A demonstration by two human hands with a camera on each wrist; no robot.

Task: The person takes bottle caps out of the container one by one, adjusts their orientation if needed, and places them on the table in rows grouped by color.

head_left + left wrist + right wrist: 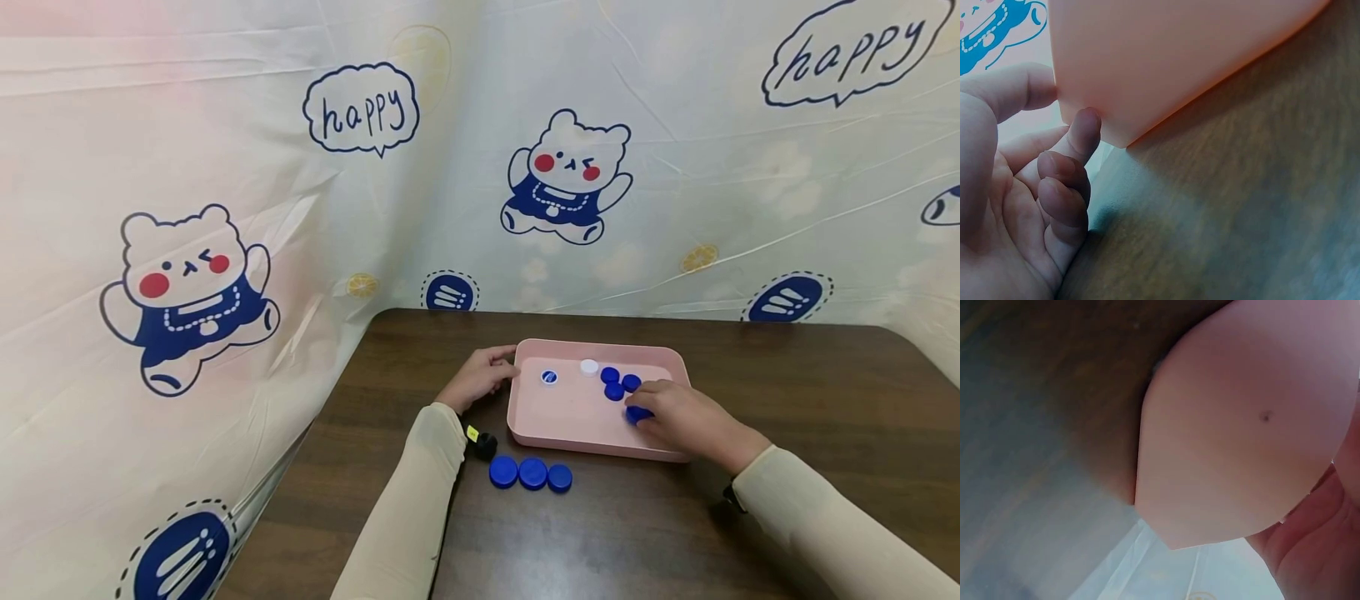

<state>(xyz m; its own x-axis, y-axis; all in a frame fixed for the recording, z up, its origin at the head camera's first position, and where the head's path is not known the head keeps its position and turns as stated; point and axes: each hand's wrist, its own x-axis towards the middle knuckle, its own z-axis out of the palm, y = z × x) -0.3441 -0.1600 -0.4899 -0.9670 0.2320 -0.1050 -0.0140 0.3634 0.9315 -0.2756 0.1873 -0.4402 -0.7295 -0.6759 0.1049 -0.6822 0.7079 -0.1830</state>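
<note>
A pink tray (570, 417) lies on the brown table. My left hand (481, 377) is at its left side; in the left wrist view a fingertip (1087, 122) presses the outer wall and the thumb reaches over the rim, pinching it. Over the tray's right part, my right hand (686, 421) pinches a blue cap (637, 414) near the tray floor. Three blue caps (614, 391) sit together just left of those fingers. Behind them are a white cap (589, 367) and, farther left, a blue-and-white printed cap (549, 377). The right wrist view shows mostly the tray's outer wall (1222, 456), hiding the fingertips.
Three blue caps (532, 473) stand in a row on the table (585, 533) in front of the tray. A black wrist device (485, 445) with a yellow tag is by the left sleeve. A printed curtain (465, 167) hangs behind the table.
</note>
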